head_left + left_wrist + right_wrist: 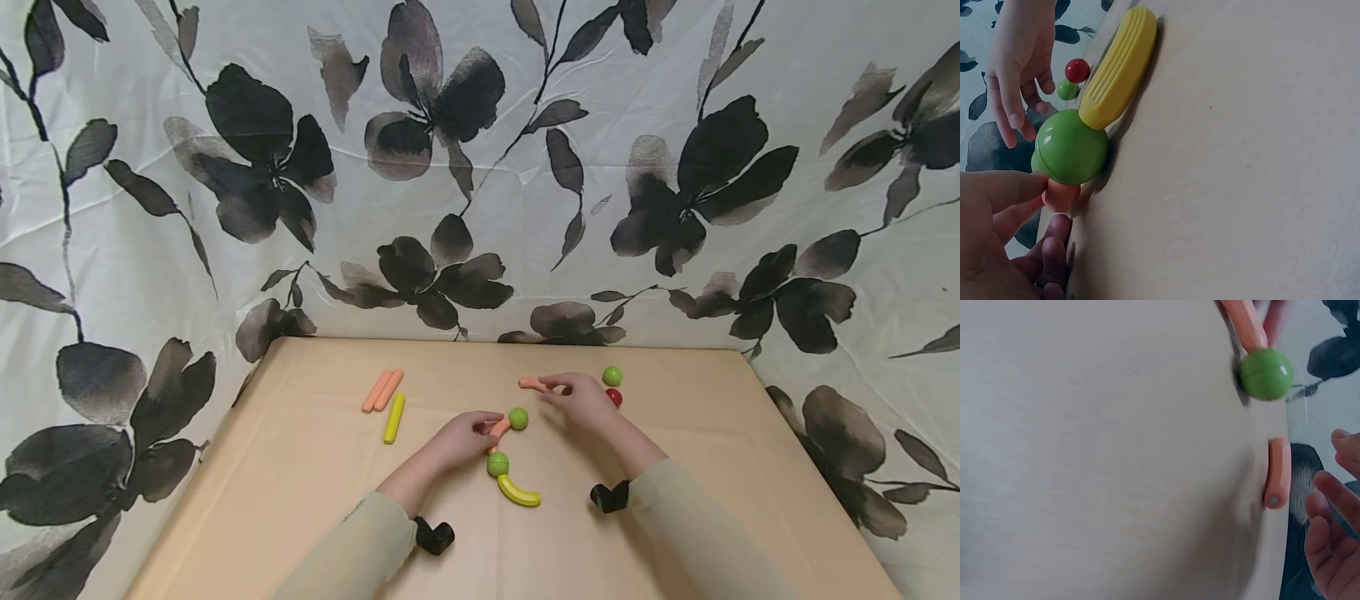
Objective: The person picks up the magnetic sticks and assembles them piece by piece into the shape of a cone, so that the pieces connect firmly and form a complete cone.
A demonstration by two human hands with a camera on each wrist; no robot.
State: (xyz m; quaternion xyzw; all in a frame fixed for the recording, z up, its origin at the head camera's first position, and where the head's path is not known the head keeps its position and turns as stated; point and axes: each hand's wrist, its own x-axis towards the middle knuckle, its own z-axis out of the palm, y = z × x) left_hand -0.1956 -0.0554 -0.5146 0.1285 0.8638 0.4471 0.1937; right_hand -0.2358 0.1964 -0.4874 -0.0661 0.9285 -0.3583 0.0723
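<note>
My left hand pinches a short orange stick close over the board. One green ball is at the stick's far end, another green ball at its near end. A curved, ridged yellow piece joins the near ball, so the pieces form a chain. My right hand hovers by a loose orange stick; its fingers overlap the stick in the head view but stand apart from it in the right wrist view. A small disc shows on that stick's end.
Beside the right hand lie a red ball and a green ball. Two orange sticks and a straight yellow stick lie left on the tan board. Floral cloth rises behind it.
</note>
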